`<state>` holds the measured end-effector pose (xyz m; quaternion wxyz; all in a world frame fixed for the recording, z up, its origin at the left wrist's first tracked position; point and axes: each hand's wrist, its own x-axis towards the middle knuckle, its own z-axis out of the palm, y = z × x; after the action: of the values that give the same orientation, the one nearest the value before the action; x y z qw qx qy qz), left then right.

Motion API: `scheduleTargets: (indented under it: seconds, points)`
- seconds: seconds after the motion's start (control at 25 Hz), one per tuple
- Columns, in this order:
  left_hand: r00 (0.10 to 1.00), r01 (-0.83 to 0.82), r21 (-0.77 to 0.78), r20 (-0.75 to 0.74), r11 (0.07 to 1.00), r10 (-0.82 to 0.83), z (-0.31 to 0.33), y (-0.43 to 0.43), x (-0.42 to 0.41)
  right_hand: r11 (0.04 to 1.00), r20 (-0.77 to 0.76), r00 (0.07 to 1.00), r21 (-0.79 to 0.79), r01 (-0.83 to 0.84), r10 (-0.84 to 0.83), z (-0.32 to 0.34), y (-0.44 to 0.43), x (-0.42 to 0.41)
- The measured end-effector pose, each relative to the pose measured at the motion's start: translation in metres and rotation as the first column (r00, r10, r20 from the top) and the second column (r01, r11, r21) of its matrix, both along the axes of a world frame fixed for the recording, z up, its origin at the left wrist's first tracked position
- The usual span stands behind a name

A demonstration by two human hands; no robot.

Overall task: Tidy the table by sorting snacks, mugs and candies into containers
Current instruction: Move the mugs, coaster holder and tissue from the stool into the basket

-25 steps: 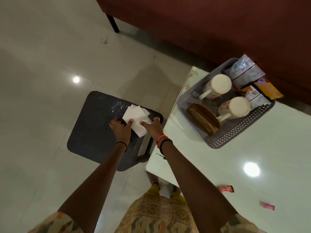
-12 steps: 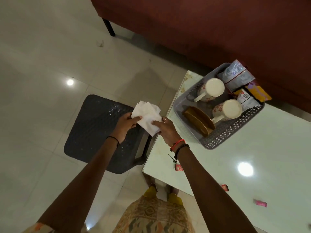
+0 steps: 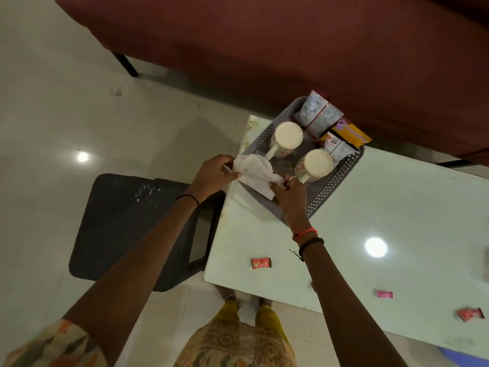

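A grey perforated basket (image 3: 326, 185) stands on the white table (image 3: 370, 213) near its far left corner. It holds two upturned white mugs (image 3: 288, 138) (image 3: 316, 163) and several snack packets (image 3: 321, 115) along its far side. My left hand (image 3: 213, 174) and my right hand (image 3: 289, 190) both grip a bunch of white paper napkins (image 3: 255, 174) over the basket's near left end. The napkins and hands hide that part of the basket. Loose wrapped candies lie on the table: a red one (image 3: 261, 262), a pink one (image 3: 384, 294) and another red one (image 3: 470, 314).
A dark plastic stool (image 3: 127, 221) stands on the tiled floor left of the table. A dark red sofa (image 3: 264, 43) fills the far side, close behind the basket. My feet show below the table's near edge.
Both hands lifted the napkins off the stool and carried them right, over the basket's near left end. The brown object seen in the basket earlier is now hidden.
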<state>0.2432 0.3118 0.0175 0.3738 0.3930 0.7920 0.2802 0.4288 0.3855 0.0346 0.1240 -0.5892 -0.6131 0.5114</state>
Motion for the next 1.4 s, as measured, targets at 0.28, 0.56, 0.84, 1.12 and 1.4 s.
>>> scheduleTargets:
  seconds: [0.28,0.56,0.84,1.12,1.4]
  points:
    - [0.964,0.209,0.115,-0.191,0.971,-0.185,-0.017,0.045,0.034,0.961,0.108,0.992,0.275,0.031,-0.063,-0.021,0.011,0.043]
    - [0.839,0.374,0.017,-0.432,0.927,-0.33,-0.046,0.052,0.049,0.941,0.297,0.948,0.27,-0.202,0.118,-0.061,0.014,0.062]
    - [0.785,0.406,-0.071,-0.484,0.911,-0.388,-0.051,0.057,0.055,0.915,0.338,0.917,0.26,-0.308,0.213,-0.071,0.018,0.079]
    - [0.936,-0.325,0.147,-0.088,0.934,0.34,-0.033,0.04,0.081,0.873,0.254,0.93,0.346,-0.343,0.265,-0.032,0.048,0.094]
    - [0.237,-0.871,-0.295,0.451,0.394,0.861,-0.031,0.027,0.131,0.868,0.242,0.97,0.482,-0.12,0.0,-0.002,0.168,0.083]
